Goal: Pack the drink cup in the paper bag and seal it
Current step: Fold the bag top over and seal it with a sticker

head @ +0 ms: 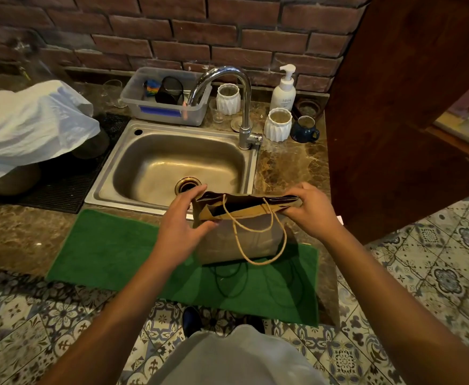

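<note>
**Both hands on the paper bag in front of the sink**

At far left, a white plastic bag (30, 126) drapes over items on the desk (19, 234), beside a black ridged mat (69, 187). Next comes the steel sink (172, 165), with a clear plastic tub (166, 98) and a chrome faucet (227, 87) behind it. Your left hand (183, 218) holds the left end of the brown paper bag (238, 237), fingers (197, 190) over the top rim and thumb pressed to the near face. The bag stands on a green mat (111, 245), its mouth partly open, a twine handle (258, 243) hanging down the front. The drink cup cannot be seen; the bag's inside is dark. Your right hand (311, 209) pinches the right end of the rim. Farther right stand two white ribbed pots (277, 125), a soap pump bottle (284, 90) and a dark blue mug (305, 129).
</note>
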`<action>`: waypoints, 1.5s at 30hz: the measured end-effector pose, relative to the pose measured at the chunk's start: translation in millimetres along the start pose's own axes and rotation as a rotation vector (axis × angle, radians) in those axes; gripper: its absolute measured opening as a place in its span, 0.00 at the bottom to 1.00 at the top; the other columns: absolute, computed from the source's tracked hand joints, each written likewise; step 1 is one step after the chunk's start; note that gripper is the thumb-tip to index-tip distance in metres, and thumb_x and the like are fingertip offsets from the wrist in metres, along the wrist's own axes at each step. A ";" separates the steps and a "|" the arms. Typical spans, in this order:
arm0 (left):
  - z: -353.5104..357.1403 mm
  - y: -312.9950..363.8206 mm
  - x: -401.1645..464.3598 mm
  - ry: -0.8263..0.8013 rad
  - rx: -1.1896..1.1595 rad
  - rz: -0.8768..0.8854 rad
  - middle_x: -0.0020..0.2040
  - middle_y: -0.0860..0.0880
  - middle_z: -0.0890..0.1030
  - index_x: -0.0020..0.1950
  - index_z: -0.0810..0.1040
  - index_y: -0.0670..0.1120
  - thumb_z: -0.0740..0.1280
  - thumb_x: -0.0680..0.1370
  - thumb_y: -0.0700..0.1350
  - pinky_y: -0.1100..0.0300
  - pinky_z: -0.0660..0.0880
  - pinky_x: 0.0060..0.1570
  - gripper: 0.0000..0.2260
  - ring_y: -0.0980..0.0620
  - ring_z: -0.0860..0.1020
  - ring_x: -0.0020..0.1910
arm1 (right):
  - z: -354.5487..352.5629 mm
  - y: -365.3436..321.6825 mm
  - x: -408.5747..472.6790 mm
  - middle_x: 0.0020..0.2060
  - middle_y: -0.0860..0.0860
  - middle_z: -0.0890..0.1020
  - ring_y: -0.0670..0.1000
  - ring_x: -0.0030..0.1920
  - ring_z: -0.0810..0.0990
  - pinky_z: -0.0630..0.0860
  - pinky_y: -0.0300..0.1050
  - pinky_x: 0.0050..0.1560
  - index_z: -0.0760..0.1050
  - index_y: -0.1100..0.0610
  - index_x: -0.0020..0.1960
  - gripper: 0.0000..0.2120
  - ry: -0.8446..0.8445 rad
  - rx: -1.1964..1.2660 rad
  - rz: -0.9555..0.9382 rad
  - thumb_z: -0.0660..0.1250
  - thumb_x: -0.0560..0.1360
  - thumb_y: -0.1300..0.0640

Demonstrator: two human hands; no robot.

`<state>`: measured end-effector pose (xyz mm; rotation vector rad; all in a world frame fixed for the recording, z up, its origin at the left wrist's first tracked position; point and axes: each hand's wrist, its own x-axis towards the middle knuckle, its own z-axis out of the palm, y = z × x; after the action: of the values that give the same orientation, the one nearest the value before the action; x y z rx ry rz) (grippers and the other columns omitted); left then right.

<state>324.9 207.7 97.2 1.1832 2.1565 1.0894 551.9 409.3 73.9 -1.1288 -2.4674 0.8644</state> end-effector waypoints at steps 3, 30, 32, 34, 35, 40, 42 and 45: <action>1.4 -0.9 3.1 0.040 -0.030 0.020 0.69 0.50 0.77 0.72 0.75 0.56 0.78 0.72 0.38 0.44 0.72 0.70 0.31 0.51 0.74 0.68 | -2.0 -7.8 -3.7 0.49 0.48 0.82 0.51 0.51 0.80 0.77 0.50 0.51 0.84 0.52 0.54 0.11 -0.016 0.087 -0.043 0.78 0.73 0.51; -1.2 -10.1 5.8 -0.081 -0.639 -0.176 0.54 0.55 0.87 0.51 0.87 0.59 0.68 0.79 0.34 0.66 0.80 0.48 0.19 0.58 0.83 0.55 | -10.0 -21.7 -20.5 0.54 0.44 0.87 0.45 0.57 0.84 0.78 0.37 0.56 0.86 0.41 0.55 0.25 -0.148 0.896 0.035 0.65 0.78 0.71; -4.0 -13.0 5.6 -0.119 -0.660 -0.188 0.57 0.51 0.86 0.53 0.87 0.58 0.67 0.80 0.34 0.58 0.80 0.55 0.19 0.52 0.83 0.59 | -10.3 -19.2 -22.3 0.53 0.47 0.88 0.47 0.56 0.84 0.79 0.38 0.56 0.88 0.44 0.52 0.27 -0.161 0.947 0.065 0.63 0.78 0.74; -7.5 -14.7 6.0 -0.178 -0.623 -0.168 0.59 0.51 0.86 0.55 0.87 0.59 0.65 0.80 0.35 0.54 0.76 0.61 0.20 0.50 0.81 0.63 | -9.5 -17.5 -24.5 0.50 0.48 0.88 0.47 0.53 0.86 0.80 0.37 0.52 0.89 0.46 0.49 0.29 -0.155 0.978 0.099 0.61 0.77 0.77; -9.0 -15.0 6.1 -0.216 -0.586 -0.139 0.60 0.53 0.85 0.56 0.86 0.60 0.65 0.81 0.35 0.55 0.74 0.61 0.20 0.52 0.81 0.63 | -9.6 -17.2 -25.6 0.48 0.48 0.89 0.46 0.50 0.87 0.81 0.37 0.49 0.89 0.47 0.47 0.28 -0.144 0.990 0.118 0.61 0.76 0.77; -10.2 -19.3 6.7 -0.272 -0.512 -0.046 0.61 0.55 0.85 0.58 0.86 0.59 0.63 0.81 0.34 0.53 0.73 0.65 0.21 0.56 0.80 0.64 | -9.2 -18.2 -28.6 0.44 0.48 0.89 0.46 0.47 0.87 0.81 0.38 0.48 0.89 0.47 0.41 0.27 -0.090 0.951 0.141 0.63 0.76 0.76; -8.8 -21.4 6.8 -0.275 -0.524 -0.054 0.60 0.54 0.86 0.56 0.87 0.58 0.63 0.80 0.35 0.50 0.72 0.67 0.20 0.55 0.80 0.64 | -8.4 -21.5 -30.2 0.43 0.48 0.89 0.46 0.47 0.87 0.81 0.37 0.48 0.89 0.46 0.41 0.28 -0.065 0.916 0.119 0.64 0.76 0.77; -12.1 -22.2 8.0 -0.333 -0.589 -0.064 0.60 0.48 0.86 0.54 0.88 0.52 0.60 0.78 0.41 0.46 0.71 0.68 0.17 0.48 0.80 0.65 | -7.9 -25.2 -33.3 0.42 0.45 0.89 0.44 0.46 0.87 0.81 0.34 0.47 0.88 0.46 0.40 0.29 -0.061 0.886 0.075 0.64 0.75 0.78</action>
<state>301.4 202.2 86.3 0.9286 1.4660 1.2731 562.6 374.3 95.4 -0.8475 -1.7161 1.7708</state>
